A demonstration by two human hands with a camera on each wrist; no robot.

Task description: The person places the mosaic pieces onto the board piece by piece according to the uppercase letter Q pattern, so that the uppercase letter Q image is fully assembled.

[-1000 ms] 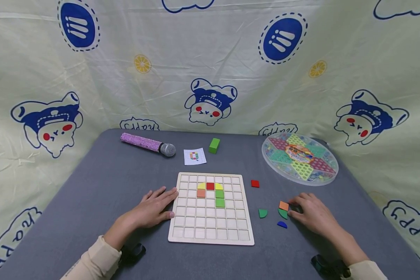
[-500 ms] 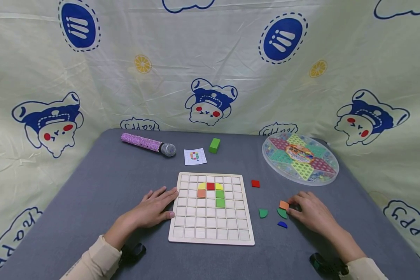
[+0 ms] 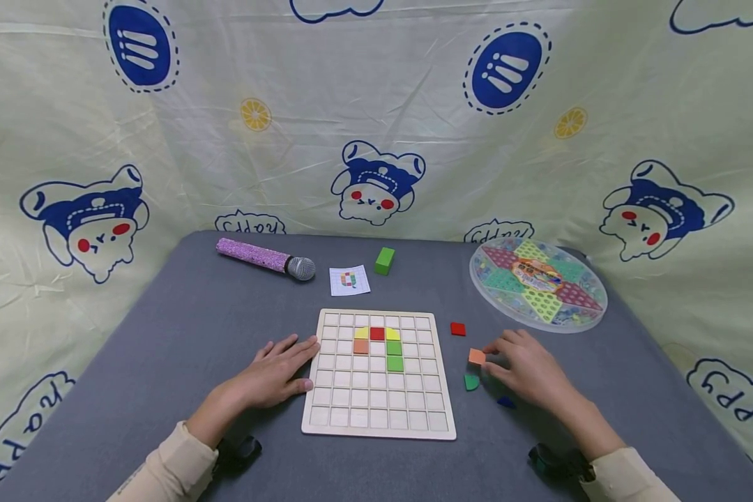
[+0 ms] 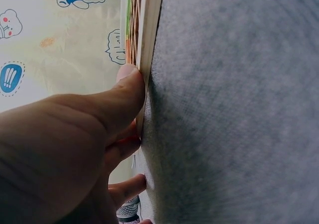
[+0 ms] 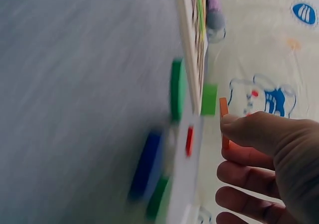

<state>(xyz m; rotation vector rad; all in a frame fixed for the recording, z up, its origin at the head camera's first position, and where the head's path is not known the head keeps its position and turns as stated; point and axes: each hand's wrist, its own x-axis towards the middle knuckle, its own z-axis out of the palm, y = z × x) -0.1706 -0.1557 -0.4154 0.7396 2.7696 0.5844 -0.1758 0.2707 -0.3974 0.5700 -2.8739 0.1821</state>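
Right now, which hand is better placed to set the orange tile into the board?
The right hand: it already pinches the orange tile, lifted just right of the board. The left hand rests flat against the board's left edge, holding nothing.

Backdrop: pale yellow-green cloth sheet, creased, hung behind and around both sides of the table; printed with blue-capped cartoon figures, blue dashed-edge ovals, lemon slices and blue lettering. Furniture: one table with grey fabric cover, rounded far corners. Light: even, soft, without hard shadows.
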